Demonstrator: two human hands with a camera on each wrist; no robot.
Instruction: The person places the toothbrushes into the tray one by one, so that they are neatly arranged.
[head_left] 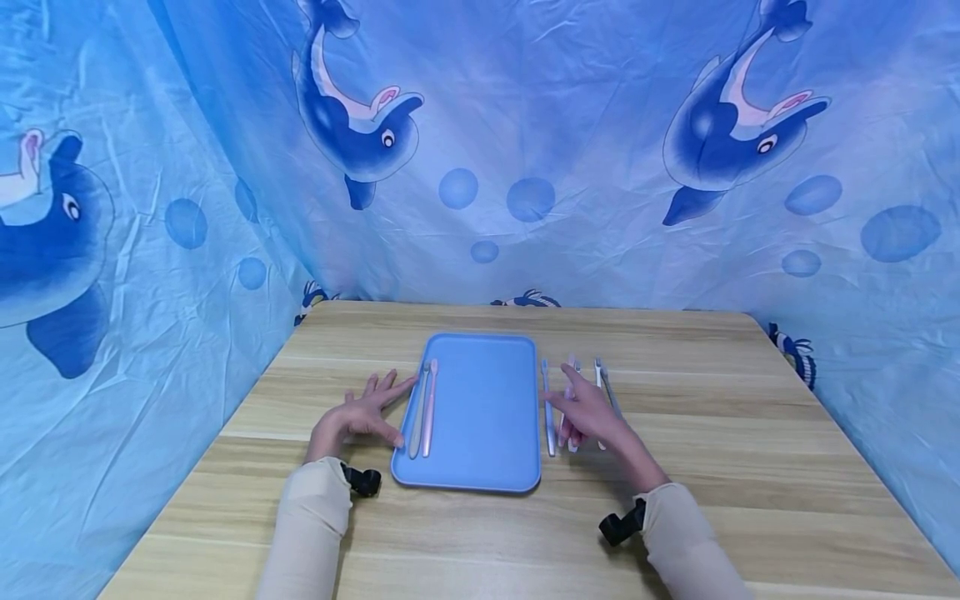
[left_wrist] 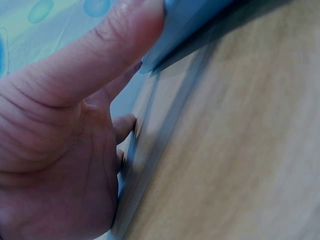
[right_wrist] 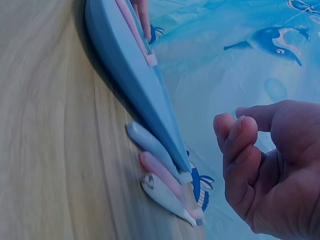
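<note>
A blue rectangular tray (head_left: 487, 408) lies on the table, with a grey toothbrush (head_left: 417, 417) and a pink toothbrush (head_left: 430, 412) side by side along its left side. My left hand (head_left: 363, 414) is at the tray's left edge, fingers spread, the thumb on the rim; the left wrist view shows the thumb against the tray wall (left_wrist: 192, 25). Over several toothbrushes to the tray's right hovers my right hand (head_left: 591, 414), index finger extended, other fingers loosely curled around nothing. Below it in the right wrist view lie a blue toothbrush (right_wrist: 152, 147), a pink one (right_wrist: 167, 180) and a white one (right_wrist: 167, 200).
A light wood table (head_left: 750, 467) carries everything. Behind it and along both sides hangs a blue curtain (head_left: 600, 250) with dolphin prints. Black wrist cameras sit on both forearms, over beige sleeves (head_left: 307, 517).
</note>
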